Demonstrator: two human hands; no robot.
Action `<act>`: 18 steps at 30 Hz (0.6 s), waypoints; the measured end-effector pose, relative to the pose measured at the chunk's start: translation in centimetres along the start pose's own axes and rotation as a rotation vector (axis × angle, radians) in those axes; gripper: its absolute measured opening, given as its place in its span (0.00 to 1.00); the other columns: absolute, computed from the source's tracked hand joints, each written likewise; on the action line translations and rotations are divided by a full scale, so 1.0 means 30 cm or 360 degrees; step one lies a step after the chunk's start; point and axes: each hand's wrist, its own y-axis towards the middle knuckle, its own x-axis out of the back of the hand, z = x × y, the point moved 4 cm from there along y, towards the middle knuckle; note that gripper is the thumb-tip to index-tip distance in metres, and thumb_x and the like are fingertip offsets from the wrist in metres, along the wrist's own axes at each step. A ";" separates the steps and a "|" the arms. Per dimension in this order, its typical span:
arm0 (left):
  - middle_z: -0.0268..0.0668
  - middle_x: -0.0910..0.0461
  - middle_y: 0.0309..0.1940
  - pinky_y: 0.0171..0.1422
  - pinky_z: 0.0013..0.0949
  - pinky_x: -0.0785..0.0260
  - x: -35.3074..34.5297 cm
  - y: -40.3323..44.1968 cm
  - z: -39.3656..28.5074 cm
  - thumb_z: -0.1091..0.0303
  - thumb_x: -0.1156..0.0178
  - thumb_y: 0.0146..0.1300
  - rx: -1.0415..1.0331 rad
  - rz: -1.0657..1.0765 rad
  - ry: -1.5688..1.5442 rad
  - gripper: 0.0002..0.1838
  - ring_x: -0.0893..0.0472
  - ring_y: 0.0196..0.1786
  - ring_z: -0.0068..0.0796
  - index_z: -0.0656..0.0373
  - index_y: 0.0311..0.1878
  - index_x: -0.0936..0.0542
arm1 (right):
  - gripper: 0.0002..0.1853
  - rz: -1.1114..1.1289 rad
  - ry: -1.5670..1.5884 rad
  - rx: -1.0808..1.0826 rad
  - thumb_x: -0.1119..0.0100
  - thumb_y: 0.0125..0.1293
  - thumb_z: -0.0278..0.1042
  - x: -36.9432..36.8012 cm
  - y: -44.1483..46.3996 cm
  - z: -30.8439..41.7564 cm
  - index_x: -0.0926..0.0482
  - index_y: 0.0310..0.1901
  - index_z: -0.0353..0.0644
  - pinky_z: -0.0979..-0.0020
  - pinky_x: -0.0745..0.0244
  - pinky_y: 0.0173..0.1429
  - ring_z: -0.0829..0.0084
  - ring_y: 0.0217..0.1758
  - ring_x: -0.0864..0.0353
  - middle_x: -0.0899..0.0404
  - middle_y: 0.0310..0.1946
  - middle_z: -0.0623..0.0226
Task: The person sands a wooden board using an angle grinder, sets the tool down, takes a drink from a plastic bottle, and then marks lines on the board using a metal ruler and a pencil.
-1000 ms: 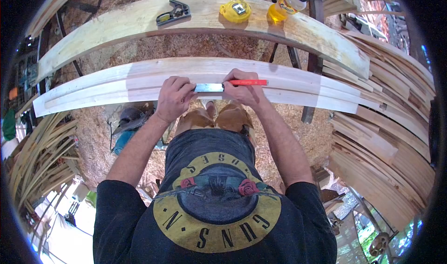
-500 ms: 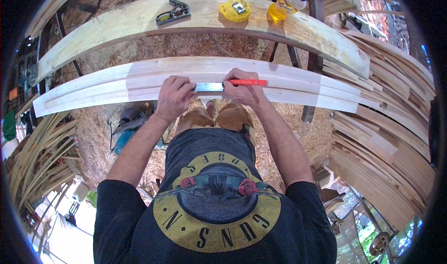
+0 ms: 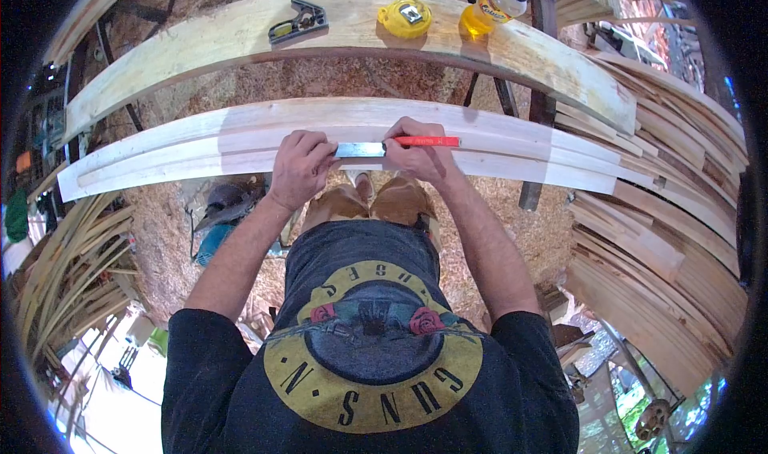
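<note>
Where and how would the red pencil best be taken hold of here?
The red pencil would probably best be pinched across its exposed shaft, coming from the picture's right: that straight, slender end juts out past the right hand, while the hand hides some of the rest.

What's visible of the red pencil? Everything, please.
The red pencil is a straight, slim stick, seemingly painted wood, with dark printing along its side, too small to read. The person's right hand grips it; the fingers hide part of its length. It lies roughly crosswise in view, its exposed end pointing right, above the pale board and just right of the metal strip. Whether its tip touches either isn't clear.
</note>
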 end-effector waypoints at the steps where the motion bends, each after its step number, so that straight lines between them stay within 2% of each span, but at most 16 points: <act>1: 0.35 0.19 0.43 0.52 0.45 0.27 0.000 -0.001 0.000 0.70 0.24 0.50 0.0000 0.0000 -0.0009 0.16 0.20 0.46 0.42 0.56 0.44 0.16 | 0.08 0.0000 -0.0016 -0.0010 0.33 0.61 0.34 0.000 -0.001 -0.001 0.14 0.36 0.38 0.66 0.18 0.37 0.68 0.30 0.11 0.13 0.27 0.58; 12: 0.37 0.17 0.42 0.51 0.44 0.25 0.015 0.010 -0.014 0.72 0.24 0.49 0.0018 0.0011 -0.0017 0.16 0.19 0.46 0.42 0.57 0.44 0.14 | 0.08 -0.0009 -0.0007 0.0009 0.33 0.61 0.35 -0.004 -0.002 -0.010 0.15 0.36 0.39 0.66 0.17 0.37 0.66 0.30 0.12 0.13 0.27 0.58; 18: 0.36 0.19 0.43 0.52 0.45 0.27 0.008 0.004 -0.009 0.70 0.25 0.49 0.0004 -0.0007 -0.0012 0.17 0.20 0.46 0.42 0.55 0.44 0.16 | 0.08 -0.0019 0.0028 0.0003 0.33 0.61 0.34 -0.004 -0.005 -0.015 0.15 0.36 0.38 0.66 0.17 0.37 0.68 0.30 0.11 0.13 0.27 0.59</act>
